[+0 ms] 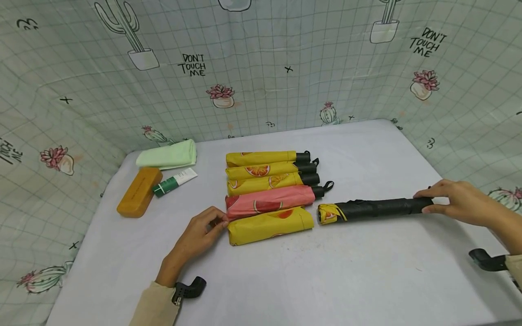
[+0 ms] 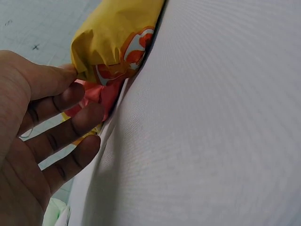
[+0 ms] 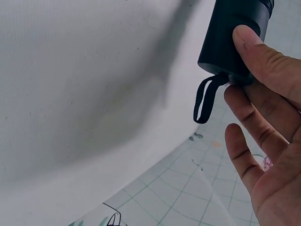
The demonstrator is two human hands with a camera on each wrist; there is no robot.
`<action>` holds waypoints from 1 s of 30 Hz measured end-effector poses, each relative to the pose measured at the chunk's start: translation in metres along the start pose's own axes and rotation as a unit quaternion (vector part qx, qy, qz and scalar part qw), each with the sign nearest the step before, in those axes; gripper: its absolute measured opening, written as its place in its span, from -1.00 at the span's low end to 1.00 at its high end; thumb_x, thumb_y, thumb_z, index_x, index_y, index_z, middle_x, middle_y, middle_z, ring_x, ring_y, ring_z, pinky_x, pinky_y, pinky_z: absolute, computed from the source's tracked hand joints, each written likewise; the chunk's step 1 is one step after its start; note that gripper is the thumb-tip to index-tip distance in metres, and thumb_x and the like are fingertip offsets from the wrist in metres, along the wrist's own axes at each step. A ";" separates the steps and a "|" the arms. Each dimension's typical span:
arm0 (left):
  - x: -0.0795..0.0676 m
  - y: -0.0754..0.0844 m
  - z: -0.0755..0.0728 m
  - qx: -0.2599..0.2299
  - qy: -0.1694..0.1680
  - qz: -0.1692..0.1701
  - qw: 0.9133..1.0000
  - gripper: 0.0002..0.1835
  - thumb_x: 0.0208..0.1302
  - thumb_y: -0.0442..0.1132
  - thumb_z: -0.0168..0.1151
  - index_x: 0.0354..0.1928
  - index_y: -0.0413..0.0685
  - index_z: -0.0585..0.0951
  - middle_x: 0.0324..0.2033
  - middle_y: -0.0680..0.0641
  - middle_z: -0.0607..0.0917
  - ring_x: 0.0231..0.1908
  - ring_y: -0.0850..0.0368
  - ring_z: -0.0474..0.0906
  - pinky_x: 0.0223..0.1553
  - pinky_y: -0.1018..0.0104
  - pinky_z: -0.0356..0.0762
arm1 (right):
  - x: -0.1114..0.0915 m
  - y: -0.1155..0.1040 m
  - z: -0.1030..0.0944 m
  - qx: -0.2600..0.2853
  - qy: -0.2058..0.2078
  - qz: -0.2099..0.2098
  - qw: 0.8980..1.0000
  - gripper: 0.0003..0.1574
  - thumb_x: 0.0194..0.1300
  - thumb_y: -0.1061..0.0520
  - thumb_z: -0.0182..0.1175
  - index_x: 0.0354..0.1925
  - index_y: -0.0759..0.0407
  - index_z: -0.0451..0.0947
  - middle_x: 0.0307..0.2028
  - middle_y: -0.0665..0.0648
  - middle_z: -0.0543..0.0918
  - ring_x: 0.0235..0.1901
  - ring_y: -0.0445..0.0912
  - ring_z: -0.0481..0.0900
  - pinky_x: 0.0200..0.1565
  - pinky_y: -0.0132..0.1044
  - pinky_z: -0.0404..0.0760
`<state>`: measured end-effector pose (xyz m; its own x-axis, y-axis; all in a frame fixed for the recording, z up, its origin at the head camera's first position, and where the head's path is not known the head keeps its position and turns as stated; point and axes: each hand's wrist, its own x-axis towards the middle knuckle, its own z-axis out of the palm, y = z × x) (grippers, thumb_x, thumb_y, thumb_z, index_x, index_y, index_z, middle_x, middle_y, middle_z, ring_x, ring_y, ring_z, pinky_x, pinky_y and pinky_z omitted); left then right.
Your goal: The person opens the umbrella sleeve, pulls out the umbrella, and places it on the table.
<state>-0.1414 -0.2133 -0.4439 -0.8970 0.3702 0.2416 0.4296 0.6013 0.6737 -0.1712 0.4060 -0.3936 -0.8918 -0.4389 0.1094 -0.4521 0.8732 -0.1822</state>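
Pink umbrella (image 1: pixel 277 201): it lay folded near the middle of the bench (image 1: pixel 346 280), its handle towards the right.
Left hand (image 1: pixel 200 231): it was at the left end of the pink umbrella, partly closed; the thumb and a fingertip pinched the corner of the yellow sleeve (image 1: pixel 269 226), while the other visible fingers were loosely bent, a little spread, and held nothing.
Yellow sleeve: it lay on the near side of the pink umbrella, close along it.
Right hand (image 1: pixel 461 201): it was well to the right of the pink umbrella, partly open; the thumb and the fingers nearest to it gripped the handle end of the black umbrella (image 1: pixel 375 209), and the lower fingers stood free.
Black umbrella: it stretched to the right of the pink umbrella, its yellow patterned end just beyond that one's handle; a strap (image 3: pixel 209 99) hung from the gripped end. Whether it was lifted, I could not tell.
Yellow umbrellas (image 1: pixel 261 171): three lay in a row on the far side of the pink umbrella.
Other things: an orange block (image 1: pixel 140 192), a green-and-white tube (image 1: pixel 175 181) and a green cloth (image 1: pixel 167 155) were left of the pink umbrella, farther back.
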 end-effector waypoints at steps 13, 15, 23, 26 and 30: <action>0.008 0.001 0.001 -0.007 0.048 -0.014 0.999 -0.92 0.37 -0.27 0.30 -0.13 0.01 0.65 -0.20 0.15 0.61 -0.22 0.23 0.53 -0.16 0.31 0.58 | -0.004 0.008 0.011 0.032 -0.043 0.031 0.998 -0.49 0.07 0.05 0.53 0.01 0.16 0.72 -0.11 0.22 0.70 -0.13 0.26 0.65 -0.22 0.16 0.60; 0.010 -0.001 0.000 -0.004 0.060 -0.020 0.998 -0.89 0.37 -0.27 0.31 -0.10 0.01 0.64 -0.17 0.12 0.61 -0.21 0.22 0.54 -0.16 0.30 0.59 | -0.003 0.008 0.010 0.032 -0.034 0.030 0.998 -0.49 0.07 0.04 0.53 0.01 0.11 0.72 -0.11 0.20 0.72 -0.10 0.25 0.65 -0.20 0.17 0.60; 0.024 -0.005 0.001 0.005 0.073 -0.050 0.996 -0.72 0.34 -0.20 0.35 0.06 0.02 0.60 -0.12 0.01 0.62 -0.21 0.14 0.54 -0.15 0.19 0.59 | 0.019 -0.024 0.000 0.058 0.008 0.022 0.998 -0.55 0.23 0.01 0.44 0.09 0.04 0.68 0.03 0.20 0.66 -0.06 0.14 0.61 -0.24 0.02 0.57; 0.025 -0.006 0.003 0.007 0.076 -0.057 0.995 -0.67 0.32 -0.21 0.37 0.10 0.01 0.58 -0.16 0.00 0.62 -0.25 0.14 0.53 -0.16 0.17 0.58 | 0.036 -0.041 0.000 0.088 -0.001 -0.027 0.996 -0.40 0.18 0.04 0.47 0.18 0.06 0.58 0.15 0.19 0.55 0.11 0.20 0.43 -0.09 0.13 0.46; 0.025 -0.008 0.007 -0.002 0.080 -0.054 0.995 -0.63 0.32 -0.25 0.36 0.14 -0.01 0.56 -0.19 0.00 0.62 -0.26 0.14 0.53 -0.19 0.19 0.57 | 0.058 -0.056 0.004 0.125 -0.005 -0.060 0.990 -0.24 0.10 0.11 0.53 0.23 0.09 0.44 0.17 0.20 0.37 0.16 0.24 0.23 -0.01 0.17 0.29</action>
<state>-0.1664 -0.2045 -0.4481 -0.9428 0.1861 0.2766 0.3306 0.6289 0.7037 -0.1975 0.3304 -0.3811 -0.8315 -0.5389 0.1349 -0.5425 0.7356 -0.4057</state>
